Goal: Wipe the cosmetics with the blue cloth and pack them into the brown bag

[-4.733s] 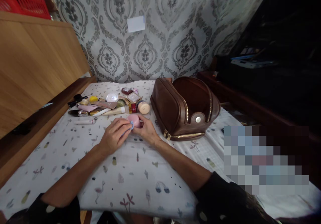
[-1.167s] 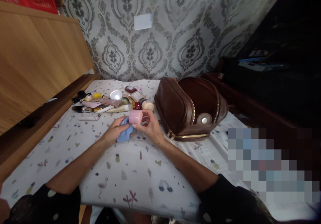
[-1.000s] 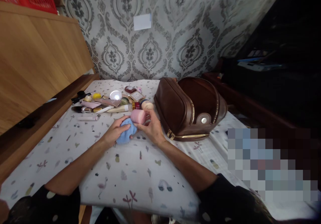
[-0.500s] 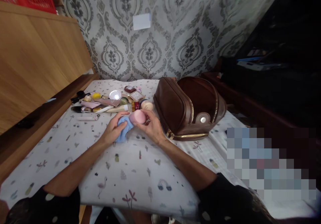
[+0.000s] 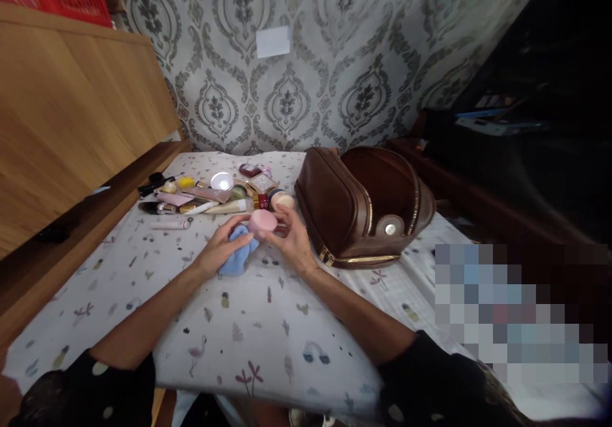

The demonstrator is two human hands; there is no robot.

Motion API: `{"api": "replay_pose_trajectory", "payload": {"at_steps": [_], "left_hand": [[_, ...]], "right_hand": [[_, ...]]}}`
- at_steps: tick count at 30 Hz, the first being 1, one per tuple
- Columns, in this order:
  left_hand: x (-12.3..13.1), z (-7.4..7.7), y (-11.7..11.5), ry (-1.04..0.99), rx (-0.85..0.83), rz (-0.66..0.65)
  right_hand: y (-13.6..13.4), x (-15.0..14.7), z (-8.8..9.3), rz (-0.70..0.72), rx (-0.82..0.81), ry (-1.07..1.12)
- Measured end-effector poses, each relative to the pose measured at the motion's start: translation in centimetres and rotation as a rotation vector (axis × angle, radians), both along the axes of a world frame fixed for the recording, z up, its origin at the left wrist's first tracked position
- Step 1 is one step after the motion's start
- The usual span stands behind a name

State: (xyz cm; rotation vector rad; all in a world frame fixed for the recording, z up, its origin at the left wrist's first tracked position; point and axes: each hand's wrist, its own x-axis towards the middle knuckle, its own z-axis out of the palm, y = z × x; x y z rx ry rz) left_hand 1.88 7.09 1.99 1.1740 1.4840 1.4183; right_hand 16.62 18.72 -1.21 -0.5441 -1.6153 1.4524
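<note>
Head view: our right hand [image 5: 293, 242] grips a probable pink jar [image 5: 263, 222] at its ten o'clock, our left hand [image 5: 220, 246] blue cloth [image 5: 236, 258].

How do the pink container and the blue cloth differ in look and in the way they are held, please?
The pink container is smooth and rounded, while the blue cloth is soft and crumpled. The pink container keeps a firm shape; the blue cloth droops in folds. The right hand grips the pink container, whereas the left hand holds the blue cloth. Both are left of the brown bag.
</note>
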Motion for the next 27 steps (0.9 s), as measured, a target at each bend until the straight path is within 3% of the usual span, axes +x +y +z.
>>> {"api": "replay_pose_trajectory", "payload": {"at_steps": [4, 8, 11, 14, 18, 23, 27], "left_hand": [[0.4, -0.1, 0.0, -0.163, -0.062, -0.006], [0.7, -0.1, -0.2, -0.146, -0.09, -0.095], [0.8, 0.2, -0.4, 0.01, -0.066, -0.074], [0.9, 0.9, -0.6, 0.208, -0.068, 0.004], [1.4, 1.5, -0.7, 0.466, -0.038, 0.031], [1.6, 0.9, -0.6, 0.796, -0.047, 0.098], [1.2, 0.7, -0.5, 0.783, -0.05, 0.085]], "right_hand": [[-0.2, -0.2, -0.3, 0.066, -0.121, 0.003], [-0.3, -0.2, -0.4, 0.119, -0.082, 0.004], [-0.3, 0.0, -0.3, 0.044, 0.04, -0.042], [-0.7, 0.4, -0.1, -0.054, 0.31, -0.167], [-1.4, 0.8, -0.1, 0.021, 0.57, -0.325], [-1.5, 0.8, -0.4, 0.117, 0.598, -0.327], [-1.2, 0.6, -0.3, 0.143, 0.509, -0.316]]}}
